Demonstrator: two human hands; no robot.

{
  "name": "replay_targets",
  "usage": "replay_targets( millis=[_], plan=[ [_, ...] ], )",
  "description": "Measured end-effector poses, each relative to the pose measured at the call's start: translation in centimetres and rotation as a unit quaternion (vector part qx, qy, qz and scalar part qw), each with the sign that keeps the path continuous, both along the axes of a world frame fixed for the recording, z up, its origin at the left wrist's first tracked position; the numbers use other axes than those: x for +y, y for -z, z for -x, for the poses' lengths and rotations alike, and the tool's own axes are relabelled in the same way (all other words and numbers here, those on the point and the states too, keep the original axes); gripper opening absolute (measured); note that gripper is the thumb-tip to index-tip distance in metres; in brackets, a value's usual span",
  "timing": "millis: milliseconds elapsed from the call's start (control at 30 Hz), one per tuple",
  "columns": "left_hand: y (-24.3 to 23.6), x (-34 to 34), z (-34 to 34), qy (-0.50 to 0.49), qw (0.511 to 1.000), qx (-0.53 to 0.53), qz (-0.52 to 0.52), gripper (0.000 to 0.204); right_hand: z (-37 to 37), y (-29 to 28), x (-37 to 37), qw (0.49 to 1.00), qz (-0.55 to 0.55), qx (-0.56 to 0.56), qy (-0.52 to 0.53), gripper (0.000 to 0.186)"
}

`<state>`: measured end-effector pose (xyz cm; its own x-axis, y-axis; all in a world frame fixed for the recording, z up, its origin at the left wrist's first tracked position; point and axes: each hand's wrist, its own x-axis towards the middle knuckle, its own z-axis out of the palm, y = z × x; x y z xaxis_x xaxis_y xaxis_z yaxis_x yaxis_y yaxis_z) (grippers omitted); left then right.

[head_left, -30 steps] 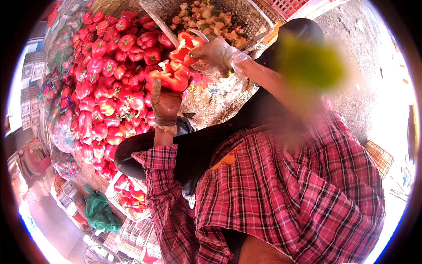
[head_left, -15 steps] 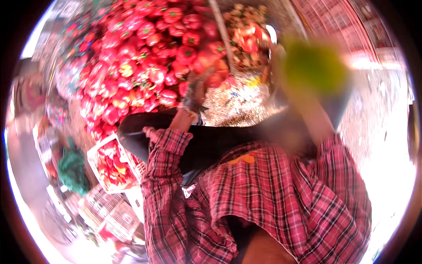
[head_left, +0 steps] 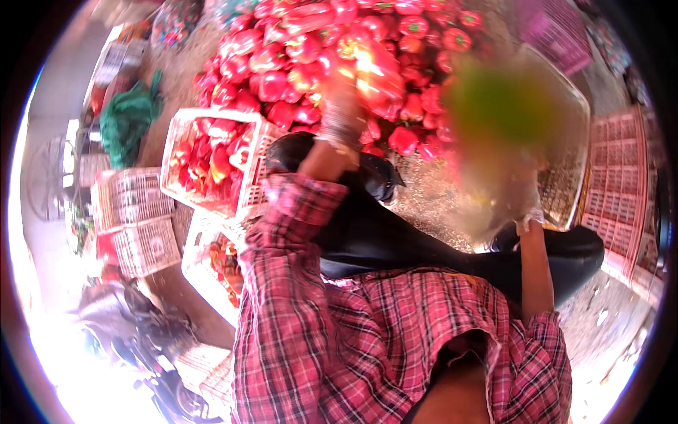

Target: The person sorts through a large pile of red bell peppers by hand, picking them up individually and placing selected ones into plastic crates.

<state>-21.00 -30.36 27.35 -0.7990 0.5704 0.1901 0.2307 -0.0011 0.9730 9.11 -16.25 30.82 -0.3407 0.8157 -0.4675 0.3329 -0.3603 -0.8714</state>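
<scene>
A big heap of red bell peppers (head_left: 272, 85) with green stems lies on the ground before me. My left hand (head_left: 342, 106), in a thin pale glove, reaches over the heap. Its fingers, partly smeared, are closed around a large shiny red bell pepper (head_left: 380, 79). My right hand (head_left: 505, 194), also covered by something thin and pale, is low on the right, above the ground near my knee. A blurred green patch covers part of the view there, so its fingers and anything in them are hidden.
A white crate (head_left: 258, 152) of red peppers stands left of my knee, with another pale crate (head_left: 194, 247) holding reddish pieces nearer me. Stacked crates (head_left: 141, 219) and a green net bundle (head_left: 126, 124) are farther left. Red crates (head_left: 618, 184) and a purple crate (head_left: 556, 32) line the right.
The view has swung left, so the heap and crates appear farther right. My left hand remains by the peppers with a red one; my right hand is lower, nearer my knee.
</scene>
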Motion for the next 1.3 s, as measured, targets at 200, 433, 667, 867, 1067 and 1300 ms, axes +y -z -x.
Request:
replay_targets(
  millis=[200,433,667,867,1067,1300],
  plan=[
    [-4.2,-18.8,22.7,-0.303,0.918,0.242,-0.089,0.050,-3.9,8.7,1.3,1.000,0.012,-0.025,-0.006,0.046],
    [19.3,-31.2,32.0,-0.109,0.305,0.612,0.722,0.054,-1.5,9.0,2.5,0.995,0.066,-0.068,-0.021,0.035],
    [5.1,-10.8,33.1,-0.019,0.900,0.296,0.319,0.039,-3.1,9.2,3.3,0.994,0.004,-0.109,-0.011,0.062],
    [6.8,11.0,33.0,0.049,0.680,0.597,0.422,0.082,-0.8,7.2,3.5,0.994,0.077,-0.050,0.058,0.054],
    [11.8,16.9,36.0,-0.028,0.614,0.563,0.553,0.062,0.9,5.3,5.1,0.971,0.228,-0.028,0.060,0.031],
    [5.7,13.9,30.1,0.024,0.982,-0.125,0.137,0.018,2.7,5.9,5.9,0.959,-0.020,-0.131,-0.250,0.018]
  ],
)
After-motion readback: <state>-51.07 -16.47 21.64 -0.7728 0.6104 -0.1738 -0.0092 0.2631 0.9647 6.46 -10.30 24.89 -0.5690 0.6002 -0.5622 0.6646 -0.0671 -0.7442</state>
